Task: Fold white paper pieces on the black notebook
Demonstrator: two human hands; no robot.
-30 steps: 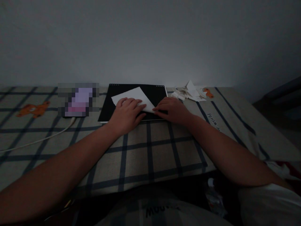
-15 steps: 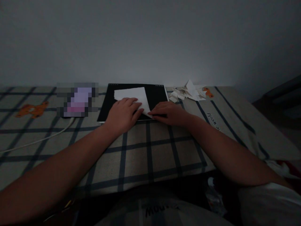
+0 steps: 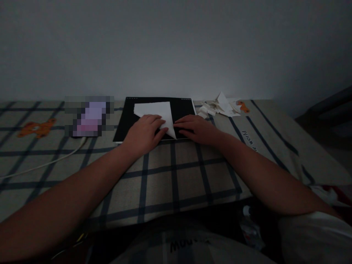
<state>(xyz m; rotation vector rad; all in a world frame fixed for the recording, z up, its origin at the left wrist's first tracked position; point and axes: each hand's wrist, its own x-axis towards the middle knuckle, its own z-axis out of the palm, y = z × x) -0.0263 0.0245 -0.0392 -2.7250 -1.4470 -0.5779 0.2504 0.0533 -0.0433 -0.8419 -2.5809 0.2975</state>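
A folded sheet of white paper (image 3: 158,108) lies on a flat black board (image 3: 183,110), tapering to a point at the board's near edge. My left hand (image 3: 145,132) rests on the paper's lower left part, fingers spread and pressing it down. Just right of the paper's slanting edge is my right hand (image 3: 196,128), palm down over the board with its fingers apart. Its fingertips are at or very close to the paper's edge; I cannot tell whether they touch. Part of the paper is hidden beneath my left hand.
Crumpled and torn paper scraps (image 3: 221,105) sit right of the board. To the left lies a phone (image 3: 89,119), blurred out, with a white cable (image 3: 60,159). A checked cloth (image 3: 162,176) covers the table, which meets a wall (image 3: 176,47). Below the edge is a plastic bottle (image 3: 249,223).
My right hand has let go of the paper's pointed corner, and its fingers have moved slightly up and spread. The left hand stays in nearly the same place on the paper.
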